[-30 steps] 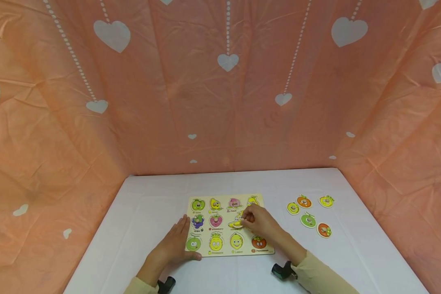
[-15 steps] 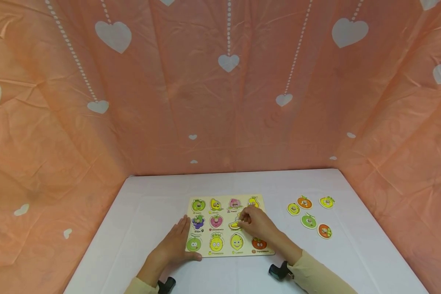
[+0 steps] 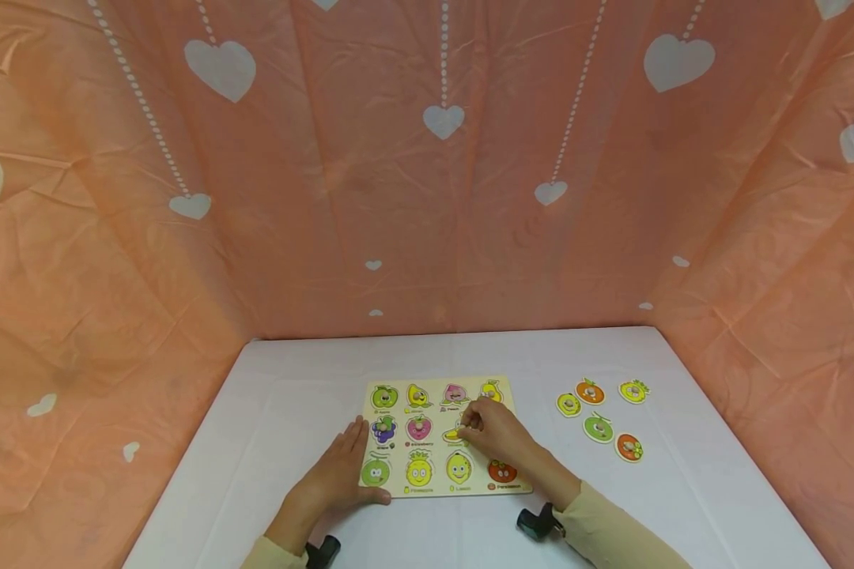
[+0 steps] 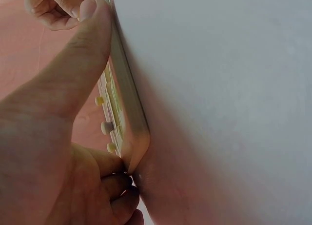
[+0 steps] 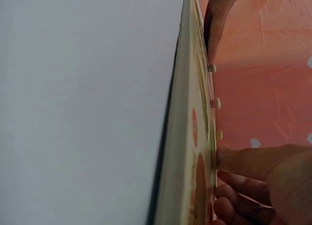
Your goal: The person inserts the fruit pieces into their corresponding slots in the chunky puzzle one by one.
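A wooden fruit puzzle board (image 3: 439, 476) lies on the white table, with knobbed fruit pieces set in its upper rows. My right hand (image 3: 498, 431) pinches the banana piece (image 3: 452, 434) over the right part of the middle row, and its fingers cover part of the piece. In the right wrist view, thumb and fingers of the right hand (image 5: 287, 181) are close at the board's face. Along the board's left edge lies my left hand (image 3: 338, 470), fingers straight and thumb stretched out at the front edge. The left wrist view shows that thumb (image 4: 78, 64) against the board's side.
Loose pieces lie to the right of the board: an orange one (image 3: 590, 392), a round yellow one (image 3: 568, 405), a pineapple (image 3: 634, 391), a green one (image 3: 598, 429) and a red-orange one (image 3: 629, 448). Orange cloth (image 3: 370, 174) with white hearts surrounds the table.
My right hand has shifted slightly left with the banana piece, its fingers now covering more of it. The left hand stays at the board's edge.
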A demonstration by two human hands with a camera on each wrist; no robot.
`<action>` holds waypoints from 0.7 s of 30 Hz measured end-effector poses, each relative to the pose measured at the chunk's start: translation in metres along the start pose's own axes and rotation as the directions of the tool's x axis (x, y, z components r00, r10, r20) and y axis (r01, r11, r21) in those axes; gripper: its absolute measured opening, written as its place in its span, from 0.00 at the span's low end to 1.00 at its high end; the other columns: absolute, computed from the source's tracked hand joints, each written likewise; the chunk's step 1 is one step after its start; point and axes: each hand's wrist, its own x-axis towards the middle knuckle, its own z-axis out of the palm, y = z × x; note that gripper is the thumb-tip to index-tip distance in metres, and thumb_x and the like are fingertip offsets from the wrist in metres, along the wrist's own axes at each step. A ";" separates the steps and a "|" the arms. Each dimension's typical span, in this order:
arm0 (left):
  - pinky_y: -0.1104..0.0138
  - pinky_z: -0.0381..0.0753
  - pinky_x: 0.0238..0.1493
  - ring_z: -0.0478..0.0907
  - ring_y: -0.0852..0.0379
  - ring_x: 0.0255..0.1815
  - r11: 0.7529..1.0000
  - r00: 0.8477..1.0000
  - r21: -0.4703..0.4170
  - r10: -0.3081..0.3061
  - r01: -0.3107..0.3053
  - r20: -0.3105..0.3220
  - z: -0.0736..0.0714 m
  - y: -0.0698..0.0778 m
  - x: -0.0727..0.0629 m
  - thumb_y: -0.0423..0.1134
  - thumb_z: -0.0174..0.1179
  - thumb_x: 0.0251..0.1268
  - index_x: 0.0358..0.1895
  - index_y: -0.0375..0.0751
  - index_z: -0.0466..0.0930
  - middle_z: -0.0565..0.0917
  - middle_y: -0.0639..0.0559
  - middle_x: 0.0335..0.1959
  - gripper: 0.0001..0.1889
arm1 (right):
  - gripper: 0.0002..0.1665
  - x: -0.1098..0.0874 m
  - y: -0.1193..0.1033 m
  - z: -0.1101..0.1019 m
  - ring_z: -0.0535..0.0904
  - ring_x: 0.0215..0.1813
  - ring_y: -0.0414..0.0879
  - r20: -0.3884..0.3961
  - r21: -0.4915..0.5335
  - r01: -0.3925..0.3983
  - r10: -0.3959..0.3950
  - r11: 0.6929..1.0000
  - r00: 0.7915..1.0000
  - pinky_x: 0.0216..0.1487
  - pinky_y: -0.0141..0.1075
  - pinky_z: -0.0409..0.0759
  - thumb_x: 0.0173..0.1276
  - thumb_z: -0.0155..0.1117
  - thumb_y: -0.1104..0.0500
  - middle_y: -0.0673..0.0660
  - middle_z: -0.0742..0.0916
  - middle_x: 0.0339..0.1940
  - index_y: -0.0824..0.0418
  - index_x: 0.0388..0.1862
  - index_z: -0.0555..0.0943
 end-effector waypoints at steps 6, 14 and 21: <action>0.43 0.54 0.87 0.51 0.30 0.87 1.000 1.000 -0.005 -0.001 0.001 0.005 0.000 -0.001 0.000 0.62 0.84 0.46 0.83 0.19 0.48 0.51 0.25 0.86 0.73 | 0.11 0.000 -0.002 0.000 0.72 0.34 0.38 -0.002 -0.007 0.002 -0.002 1.000 1.000 0.36 0.30 0.75 0.67 0.80 0.57 0.46 0.78 0.31 0.53 0.32 0.84; 0.43 0.54 0.87 0.51 0.31 0.87 1.000 1.000 -0.005 -0.004 0.004 0.004 0.000 -0.001 0.000 0.62 0.84 0.46 0.83 0.20 0.48 0.51 0.25 0.86 0.73 | 0.11 -0.001 -0.003 0.000 0.72 0.34 0.39 0.000 -0.011 0.006 -0.006 1.000 1.000 0.36 0.31 0.75 0.67 0.81 0.57 0.45 0.78 0.31 0.53 0.32 0.83; 0.43 0.54 0.87 0.51 0.31 0.87 1.000 1.000 -0.008 -0.007 0.008 0.005 0.002 -0.001 0.002 0.61 0.84 0.47 0.83 0.19 0.49 0.51 0.25 0.86 0.72 | 0.11 0.000 -0.003 0.000 0.73 0.35 0.39 0.016 0.004 0.008 -0.008 1.000 1.000 0.37 0.31 0.76 0.67 0.81 0.58 0.46 0.78 0.31 0.54 0.32 0.83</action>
